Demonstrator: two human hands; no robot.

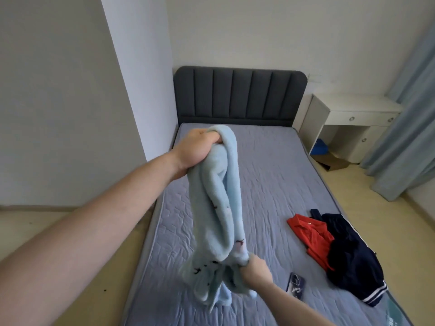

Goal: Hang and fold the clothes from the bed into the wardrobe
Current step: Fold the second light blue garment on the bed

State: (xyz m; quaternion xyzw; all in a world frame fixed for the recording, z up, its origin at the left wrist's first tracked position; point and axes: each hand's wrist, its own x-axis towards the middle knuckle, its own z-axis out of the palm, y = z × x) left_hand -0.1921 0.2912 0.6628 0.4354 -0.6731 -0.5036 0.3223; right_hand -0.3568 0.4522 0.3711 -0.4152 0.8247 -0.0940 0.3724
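Beneath you stretches a grey-lavender quilted mattress [270, 184], its stitched surface finely wrinkled, with pale yellow flooring [58, 243] along its left side. Nearest you, your right hand [255, 270] is curled tight on the lower end of a fluffy pale-blue fleece garment [219, 208] dotted with small dark motifs. Just right of that hand, a flat dark rectangular phone [296, 283] lies on the mattress. Farther right, near the mattress edge, a navy garment with white stripe trim [353, 260] lies crumpled, overlapping a crumpled bright-red shirt [310, 234]. Your left hand [195, 149], arm outstretched, clamps its fingers round the fleece's upper end, so the soft cloth hangs in long, rounded folds between both hands, above the mattress. At the far end stands a dark grey padded headboard with vertical channels [240, 95]. To its right sits a white desk with drawers [350, 118], and pale blue curtains [407, 118] fall beside it.
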